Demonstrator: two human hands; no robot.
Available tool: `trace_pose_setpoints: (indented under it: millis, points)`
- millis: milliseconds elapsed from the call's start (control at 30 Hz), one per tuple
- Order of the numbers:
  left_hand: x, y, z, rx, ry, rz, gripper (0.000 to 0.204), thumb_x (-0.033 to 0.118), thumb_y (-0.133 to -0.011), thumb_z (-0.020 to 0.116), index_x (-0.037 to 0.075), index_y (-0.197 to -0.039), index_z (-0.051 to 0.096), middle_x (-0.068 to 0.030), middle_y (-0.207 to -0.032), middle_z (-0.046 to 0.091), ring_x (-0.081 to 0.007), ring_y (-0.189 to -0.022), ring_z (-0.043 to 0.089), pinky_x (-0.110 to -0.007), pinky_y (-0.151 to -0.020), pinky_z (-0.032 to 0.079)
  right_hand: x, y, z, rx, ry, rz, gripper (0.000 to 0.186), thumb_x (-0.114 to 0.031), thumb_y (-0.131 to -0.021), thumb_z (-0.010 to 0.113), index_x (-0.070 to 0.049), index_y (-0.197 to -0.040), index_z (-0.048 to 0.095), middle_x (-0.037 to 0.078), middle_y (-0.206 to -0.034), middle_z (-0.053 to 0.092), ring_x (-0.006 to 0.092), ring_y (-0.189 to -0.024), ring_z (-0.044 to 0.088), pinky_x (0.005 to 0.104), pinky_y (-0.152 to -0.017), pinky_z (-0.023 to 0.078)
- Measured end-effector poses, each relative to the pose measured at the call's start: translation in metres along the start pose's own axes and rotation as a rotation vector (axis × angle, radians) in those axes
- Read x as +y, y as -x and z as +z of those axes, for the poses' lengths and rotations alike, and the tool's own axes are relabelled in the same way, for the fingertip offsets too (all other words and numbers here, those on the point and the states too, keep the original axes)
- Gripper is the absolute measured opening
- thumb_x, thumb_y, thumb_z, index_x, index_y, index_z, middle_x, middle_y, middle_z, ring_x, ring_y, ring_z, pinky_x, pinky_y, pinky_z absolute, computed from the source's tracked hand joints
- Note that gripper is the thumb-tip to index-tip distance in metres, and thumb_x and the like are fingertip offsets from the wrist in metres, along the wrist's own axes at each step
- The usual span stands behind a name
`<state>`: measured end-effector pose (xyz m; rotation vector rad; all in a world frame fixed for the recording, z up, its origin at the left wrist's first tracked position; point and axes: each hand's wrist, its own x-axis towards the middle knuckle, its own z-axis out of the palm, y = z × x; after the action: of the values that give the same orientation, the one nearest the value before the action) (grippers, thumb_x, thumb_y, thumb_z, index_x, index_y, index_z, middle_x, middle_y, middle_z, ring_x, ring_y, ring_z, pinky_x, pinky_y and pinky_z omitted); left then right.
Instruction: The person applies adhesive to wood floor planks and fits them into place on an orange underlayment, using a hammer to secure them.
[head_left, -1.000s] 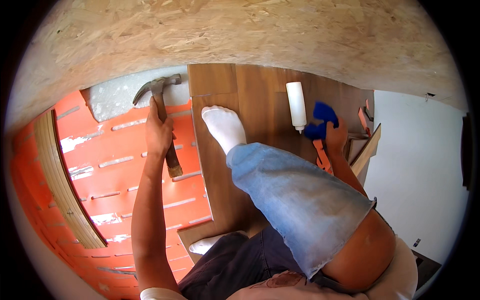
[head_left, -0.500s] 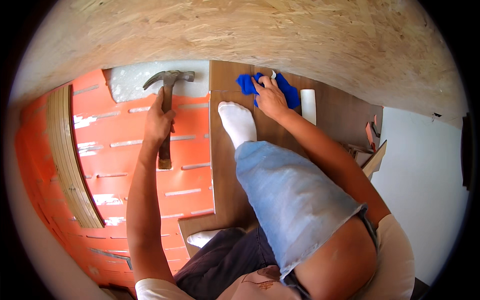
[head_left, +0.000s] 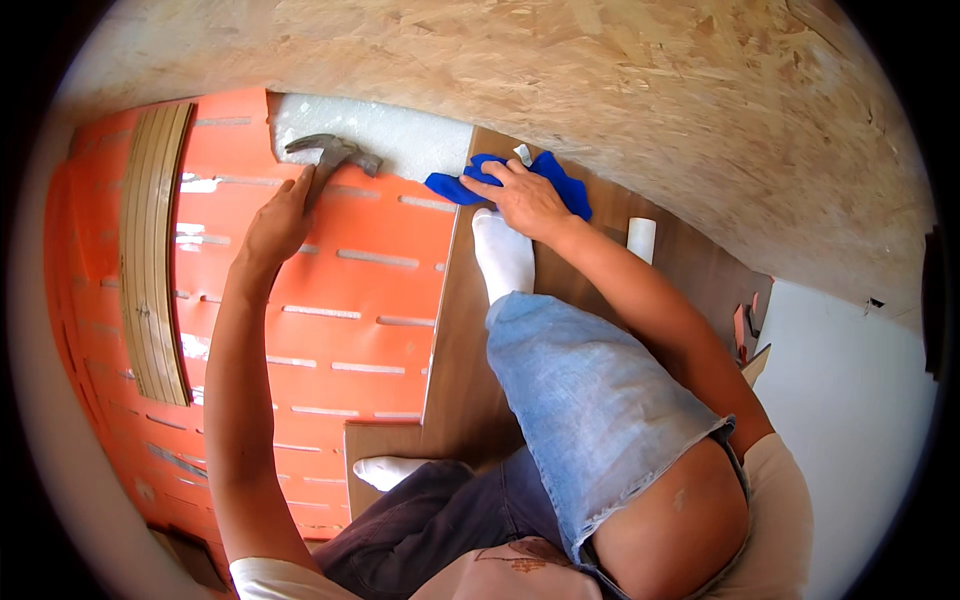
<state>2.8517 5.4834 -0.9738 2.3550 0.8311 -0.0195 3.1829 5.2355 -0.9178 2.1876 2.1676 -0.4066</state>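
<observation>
Chipboard wall (head_left: pixel 600 90) above orange underlay (head_left: pixel 380 290) (sunlit) and wood flooring (head_left: pixel 470 370).

The left hand (head_left: pixel 275 222) is closed in a grip at the end of a fully extended left arm. The right hand (head_left: pixel 522 197) is pressed flat, palm down, fingers spread. The right forearm is angled forward over the bent knee.

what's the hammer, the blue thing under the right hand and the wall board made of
Hammer: head looks like dull grey metal; the handle is mostly hidden in the left hand, so unclear.
Blue thing: seems soft cloth, crumpled with floppy edges under the right hand.
Wall board: looks like raw strand board, with pressed wood flakes visible and no finish.
</observation>
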Motion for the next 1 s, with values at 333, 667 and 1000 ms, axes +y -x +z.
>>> trace_pose_setpoints:
  millis: [333, 667, 1000]
  points:
    - [-0.009, 0.020, -0.007, 0.163, -0.105, -0.081, 0.068, -0.004, -0.090, 0.055, 0.005, -0.156, 0.044, -0.0209, -0.118, 0.057, -0.0427, -0.107, 0.061, -0.052, -0.091, 0.054, 0.061, 0.083, -0.007, -0.049, 0.183, 0.024, 0.042, -0.010, -0.088, 0.065, -0.022, -0.126, 0.076, 0.003, -0.122, 0.067, 0.0285, -0.117, 0.062, 0.0401, -0.089, 0.058]
    - [-0.043, 0.028, -0.005, 0.295, -0.157, -0.016, 0.061, 0.001, -0.094, 0.051, 0.003, -0.155, 0.045, -0.0182, -0.120, 0.059, -0.0387, -0.106, 0.058, -0.048, -0.094, 0.051, 0.086, 0.176, 0.006, -0.102, 0.161, 0.655, 0.046, -0.010, -0.087, 0.063, -0.014, -0.133, 0.071, 0.010, -0.130, 0.066, 0.0365, -0.116, 0.063, 0.0448, -0.097, 0.055]
    - [-0.039, 0.004, 0.008, 0.480, -0.349, 0.002, 0.062, 0.003, -0.092, 0.049, 0.003, -0.154, 0.045, -0.0141, -0.123, 0.061, -0.0329, -0.109, 0.057, -0.045, -0.099, 0.046, 0.210, 0.310, 0.046, 0.356, 0.262, 1.077, 0.040, -0.016, -0.091, 0.075, 0.001, -0.127, 0.068, 0.018, -0.120, 0.073, 0.0279, -0.105, 0.072, 0.0393, -0.092, 0.056]
